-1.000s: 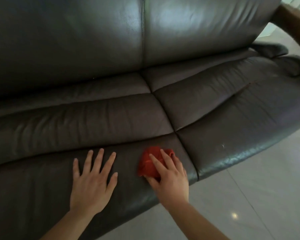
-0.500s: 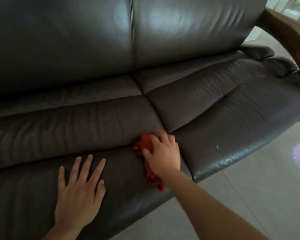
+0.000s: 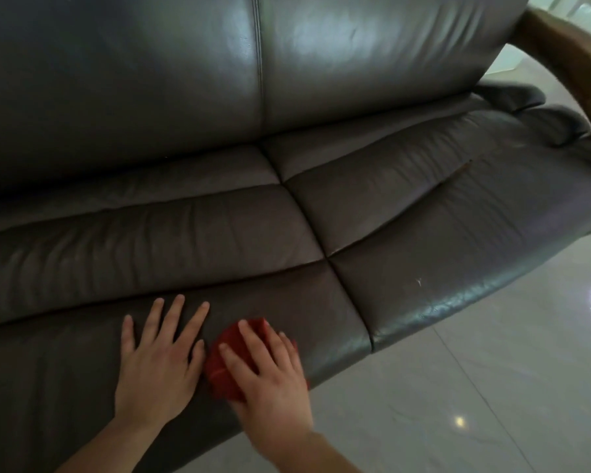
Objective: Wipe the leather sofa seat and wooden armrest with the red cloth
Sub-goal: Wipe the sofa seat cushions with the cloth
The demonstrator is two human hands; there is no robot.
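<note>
Our right hand (image 3: 270,373), fingers straight, presses the crumpled red cloth (image 3: 224,365) onto the dark brown leather sofa seat (image 3: 151,240); our left hand (image 3: 161,356) lies spread, empty. Even, overlapping strokes would serve best.

Right hand (image 3: 270,380): fingers spread, pressing flat on the red cloth (image 3: 223,365).
Red cloth: bunched on the near edge of the leather sofa seat (image 3: 185,240).
Left hand (image 3: 157,363): flat on the seat, just left of the cloth.
Wooden armrest (image 3: 567,59): far right, untouched.
Tiled floor (image 3: 475,387): near right.
</note>
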